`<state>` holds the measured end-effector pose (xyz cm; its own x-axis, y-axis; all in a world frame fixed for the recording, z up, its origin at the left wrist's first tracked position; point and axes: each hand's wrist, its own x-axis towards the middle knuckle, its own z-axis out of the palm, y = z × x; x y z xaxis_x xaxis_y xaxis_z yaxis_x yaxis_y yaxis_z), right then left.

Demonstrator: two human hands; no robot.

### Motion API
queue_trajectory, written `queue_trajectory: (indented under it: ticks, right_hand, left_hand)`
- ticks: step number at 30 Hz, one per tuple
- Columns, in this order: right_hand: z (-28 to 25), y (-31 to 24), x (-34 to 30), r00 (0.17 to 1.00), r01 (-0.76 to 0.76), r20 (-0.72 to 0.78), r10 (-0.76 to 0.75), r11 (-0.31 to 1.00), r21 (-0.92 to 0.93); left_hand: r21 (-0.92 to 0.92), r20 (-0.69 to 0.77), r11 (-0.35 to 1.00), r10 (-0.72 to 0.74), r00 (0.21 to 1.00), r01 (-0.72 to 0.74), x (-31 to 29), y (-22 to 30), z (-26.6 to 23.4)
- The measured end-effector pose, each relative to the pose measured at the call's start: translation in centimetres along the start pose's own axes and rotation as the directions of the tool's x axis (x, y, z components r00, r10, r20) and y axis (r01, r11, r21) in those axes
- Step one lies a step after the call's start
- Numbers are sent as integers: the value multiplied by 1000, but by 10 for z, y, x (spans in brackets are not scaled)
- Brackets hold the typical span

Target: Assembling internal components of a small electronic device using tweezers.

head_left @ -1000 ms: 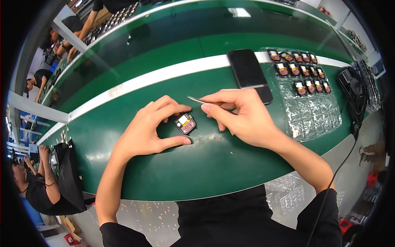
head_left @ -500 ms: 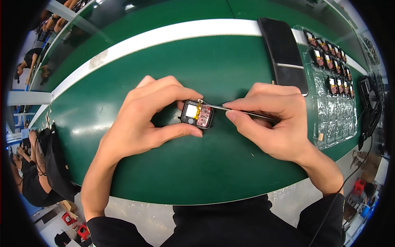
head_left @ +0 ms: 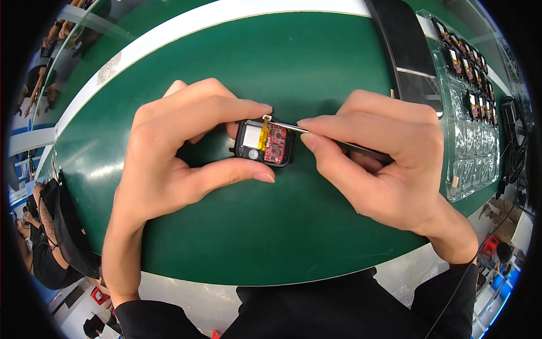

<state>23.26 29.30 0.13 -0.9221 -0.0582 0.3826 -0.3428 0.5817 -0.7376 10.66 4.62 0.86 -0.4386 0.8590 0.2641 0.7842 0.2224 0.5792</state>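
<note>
Between the thumb and fingers of my left hand (head_left: pixel 175 147) is a small black device housing (head_left: pixel 287 152), its inside facing up. It holds a red circuit board (head_left: pixel 275 144), a silvery-white battery block (head_left: pixel 252 137), yellow tape and a round metal part. A small white-framed piece (head_left: pixel 266 117) sits at the housing's top edge, by my left index fingertip. My right hand (head_left: pixel 384 152) pinches a pair of dark metal tweezers (head_left: pixel 350 146), whose tips reach the top edge beside that piece. Whether the tips grip it, I cannot tell.
A clear plastic tray (head_left: pixel 471 152) at the right carries several similar open devices (head_left: pixel 474 105) in its far rows. Left of it lies a long black case (head_left: pixel 409 51). A black cable (head_left: pixel 511 152) lies beyond the tray. A person in dark clothes (head_left: pixel 48 248) sits at the far left.
My view has shifted, so the case and tray appear farther right. Both hands still hold the device and tweezers; the small white-framed piece now stands out farther above the housing edge.
</note>
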Motion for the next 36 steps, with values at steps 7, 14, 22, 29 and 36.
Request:
queue_trajectory:
  ticks: [7, 14, 22, 29, 36]
  right_hand:
    - [-2, 3, -4, 999, 32, -21, -32, 999, -4]
    - [2, 5, -2, 996, 76, -36, -77, 997, -30]
    - [3, 7, 0, 992, 117, -52, -119, 992, -47]
    - [5, 7, -1, 990, 122, -67, -124, 992, -32]
    - [6, 6, -1, 991, 113, -71, -115, 993, -33]
  left_hand:
    - [27, 26, 998, -53, 998, 53, -1, 4, -1]
    - [-36, -4, 995, -97, 995, 97, -3, 5, 0]
    - [-31, -16, 996, -86, 996, 85, -1, 5, 0]
    - [-33, -11, 996, -87, 996, 87, -3, 4, 0]
    - [-48, -5, 993, -110, 994, 109, -1, 5, 0]
